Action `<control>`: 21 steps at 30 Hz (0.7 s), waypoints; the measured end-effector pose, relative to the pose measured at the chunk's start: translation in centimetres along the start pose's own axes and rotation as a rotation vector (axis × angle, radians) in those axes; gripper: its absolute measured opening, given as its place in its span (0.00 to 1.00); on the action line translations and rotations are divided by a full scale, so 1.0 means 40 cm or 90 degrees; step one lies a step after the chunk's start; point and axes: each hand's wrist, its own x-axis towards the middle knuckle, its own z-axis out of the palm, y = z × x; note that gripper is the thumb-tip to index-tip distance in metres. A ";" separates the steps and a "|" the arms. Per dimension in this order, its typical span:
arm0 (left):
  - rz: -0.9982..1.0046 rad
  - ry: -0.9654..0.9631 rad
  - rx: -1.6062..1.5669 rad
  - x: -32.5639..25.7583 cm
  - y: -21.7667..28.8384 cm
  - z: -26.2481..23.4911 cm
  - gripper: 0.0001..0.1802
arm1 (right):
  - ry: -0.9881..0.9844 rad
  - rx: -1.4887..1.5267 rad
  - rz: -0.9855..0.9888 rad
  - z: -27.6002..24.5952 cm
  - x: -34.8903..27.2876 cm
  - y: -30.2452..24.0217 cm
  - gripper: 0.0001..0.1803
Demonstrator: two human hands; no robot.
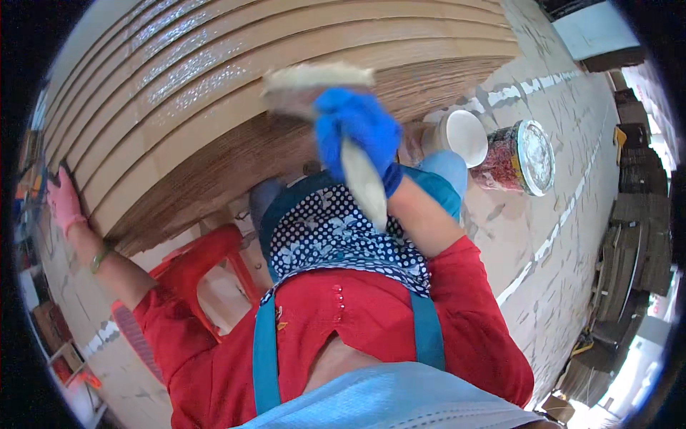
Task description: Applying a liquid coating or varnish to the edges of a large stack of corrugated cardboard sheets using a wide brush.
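Note:
My right hand (357, 132), in a blue glove, grips the pale handle of a wide brush (318, 84). The brush's light bristles lie against the edge of a tall stack of wooden boards (214, 86) in front of me. My left hand (64, 201), in a pink glove, rests flat on the left end of the same stack, fingers spread, holding nothing. A bracelet sits on that wrist. I wear a red top, a blue apron and a dotted scarf.
A red plastic stool (207, 261) stands below me. On the tiled floor to the right are an open tin can (522, 157) and a white bucket (461, 136). More stacked boards (636, 250) line the right side.

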 end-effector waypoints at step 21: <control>-0.060 -0.018 -0.012 -0.035 0.029 -0.044 0.40 | -0.183 -0.552 -0.177 0.183 -0.026 0.092 0.05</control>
